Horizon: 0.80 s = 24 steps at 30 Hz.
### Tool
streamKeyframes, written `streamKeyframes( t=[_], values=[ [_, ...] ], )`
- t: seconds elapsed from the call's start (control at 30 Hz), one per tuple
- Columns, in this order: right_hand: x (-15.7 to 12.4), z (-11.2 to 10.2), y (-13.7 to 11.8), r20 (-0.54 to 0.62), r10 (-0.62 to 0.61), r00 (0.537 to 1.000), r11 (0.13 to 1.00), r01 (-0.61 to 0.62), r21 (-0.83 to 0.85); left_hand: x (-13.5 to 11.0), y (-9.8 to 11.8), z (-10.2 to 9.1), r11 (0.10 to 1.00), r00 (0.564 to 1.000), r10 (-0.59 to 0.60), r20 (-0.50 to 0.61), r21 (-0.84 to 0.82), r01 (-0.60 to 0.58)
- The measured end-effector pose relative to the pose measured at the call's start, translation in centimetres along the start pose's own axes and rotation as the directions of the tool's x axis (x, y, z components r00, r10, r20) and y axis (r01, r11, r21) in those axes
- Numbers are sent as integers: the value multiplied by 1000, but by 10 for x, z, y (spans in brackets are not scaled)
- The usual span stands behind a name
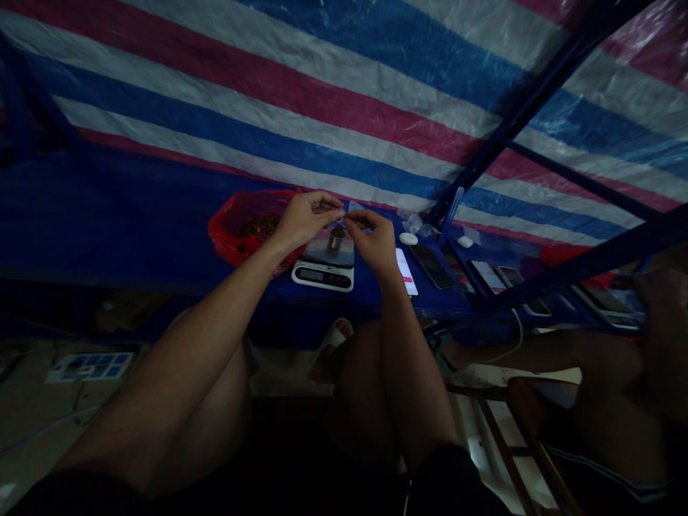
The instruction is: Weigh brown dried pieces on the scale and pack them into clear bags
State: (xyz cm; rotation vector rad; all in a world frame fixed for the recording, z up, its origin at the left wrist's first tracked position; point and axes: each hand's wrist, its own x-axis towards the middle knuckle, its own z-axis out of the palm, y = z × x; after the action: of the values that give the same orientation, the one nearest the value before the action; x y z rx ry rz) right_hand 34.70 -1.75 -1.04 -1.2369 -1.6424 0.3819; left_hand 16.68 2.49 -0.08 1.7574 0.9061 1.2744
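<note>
My left hand (pixel 307 217) and my right hand (pixel 376 240) meet fingertip to fingertip above a small digital scale (pixel 323 276). Both are closed in a pinch on a small clear plastic bag (pixel 342 215), mostly hidden by the fingers. Just below them, a small metal cup (pixel 336 242) filled with something brown stands on the scale's dark plate. Left of the scale, partly behind my left wrist, lies an open red plastic bag (pixel 223 228) holding a heap of brown bits (pixel 259 228).
Right of my hand lie a lit phone (pixel 407 272), a dark phone (pixel 431 266), a white oval case (pixel 408 239) and crumpled clear plastic (pixel 413 222). Blue metal posts (pixel 484 168) rise from the blue table (pixel 134 215). Another person's leg (pixel 570 351) is at the right.
</note>
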Motion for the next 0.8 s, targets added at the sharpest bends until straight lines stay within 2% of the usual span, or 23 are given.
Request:
streamKeyframes(
  t=[0.17, 0.43, 0.8],
  values=[
    [-2, -5, 9, 40, 61, 997, 986, -54, -156, 0, -1, -7, 994, 997, 52, -55, 98, -47],
    [-6, -6, 8, 72, 103, 992, 939, -73, -336, -1, -4, -14, 989, 998, 28, -61, 147, -19],
    [-7, -5, 3, 51, 103, 993, 961, -86, -264, -4, -1, -20, 980, 999, 3, -53, 199, 7]
  ],
)
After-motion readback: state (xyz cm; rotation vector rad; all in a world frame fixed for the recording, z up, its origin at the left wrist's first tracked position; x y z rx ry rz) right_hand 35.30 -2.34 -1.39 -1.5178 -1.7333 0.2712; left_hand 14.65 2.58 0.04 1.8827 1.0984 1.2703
